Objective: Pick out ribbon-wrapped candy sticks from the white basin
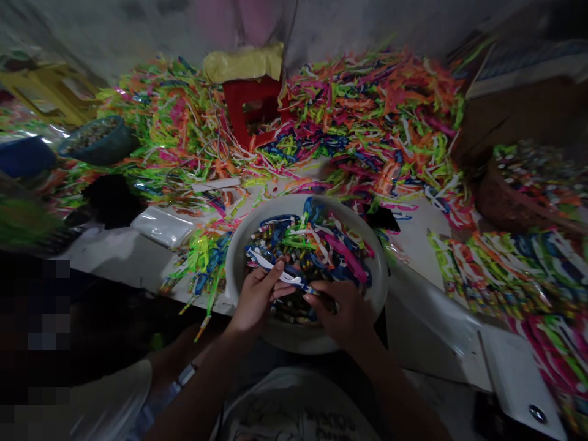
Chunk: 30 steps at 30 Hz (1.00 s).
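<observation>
Over a white round basin (379, 245), my left hand (253, 295) pinches a folded white strap with blue parts (264, 262) between thumb and fingers. My right hand (344, 309) grips the strap's narrow right end, where a small banded piece shows. The strap slants down from left to right. Beneath it the basin holds a heap of small shiny dark pieces and coloured straps, among them a magenta strap (344, 254). Exactly what the small pieces are is too dark to tell.
A large pile of neon straps (376, 92) covers the back, around a red stool (236, 110). Rows of straps (500, 263) lie at right, near a white phone-like object (523, 380). Blue-green bowl (105, 144) and yellow stool (50, 92) stand at left. Another person's sleeve (110, 398) shows lower left.
</observation>
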### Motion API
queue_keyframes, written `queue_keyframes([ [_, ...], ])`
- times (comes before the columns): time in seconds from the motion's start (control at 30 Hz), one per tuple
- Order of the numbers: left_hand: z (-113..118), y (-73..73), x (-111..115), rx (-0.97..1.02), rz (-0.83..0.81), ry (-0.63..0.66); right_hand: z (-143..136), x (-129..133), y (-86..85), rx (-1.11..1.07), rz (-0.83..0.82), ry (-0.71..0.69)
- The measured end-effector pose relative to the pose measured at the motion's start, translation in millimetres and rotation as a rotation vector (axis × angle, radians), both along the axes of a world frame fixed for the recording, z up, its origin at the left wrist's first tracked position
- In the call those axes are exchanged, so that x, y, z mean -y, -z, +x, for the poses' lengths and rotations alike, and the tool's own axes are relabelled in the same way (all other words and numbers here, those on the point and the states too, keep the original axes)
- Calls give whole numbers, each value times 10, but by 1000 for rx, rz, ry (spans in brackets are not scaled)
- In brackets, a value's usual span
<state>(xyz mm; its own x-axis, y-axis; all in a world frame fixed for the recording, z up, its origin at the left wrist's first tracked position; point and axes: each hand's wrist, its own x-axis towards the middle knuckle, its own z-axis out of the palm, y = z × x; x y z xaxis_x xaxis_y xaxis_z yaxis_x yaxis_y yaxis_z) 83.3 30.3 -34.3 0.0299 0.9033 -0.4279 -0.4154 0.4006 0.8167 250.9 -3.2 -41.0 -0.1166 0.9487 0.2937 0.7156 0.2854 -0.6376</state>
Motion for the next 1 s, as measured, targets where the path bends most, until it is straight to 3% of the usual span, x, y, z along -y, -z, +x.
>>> queue_keyframes([
  [0.07,1,11,6,-9,5,15,5,-14,-16,-44,-98,-20],
  [0.23,16,17,64,-23,115,83,60,-67,-29,-370,-494,-241],
  [0.3,14,12,86,-47,149,136,83,-88,-13,-480,-549,-285],
  [0.43,-13,15,105,-32,185,262,105,-99,25,-450,-522,-296],
  [0.57,-41,21,116,39,152,255,114,-50,23,-365,-398,-257],
  [0.73,-63,3,154,100,122,304,145,10,-24,-305,-308,-357],
  [0.87,-51,-14,164,113,145,224,132,-15,-21,-365,-374,-378],
  [1.0,-24,-17,148,106,152,143,93,-61,-3,-326,-365,-250],
])
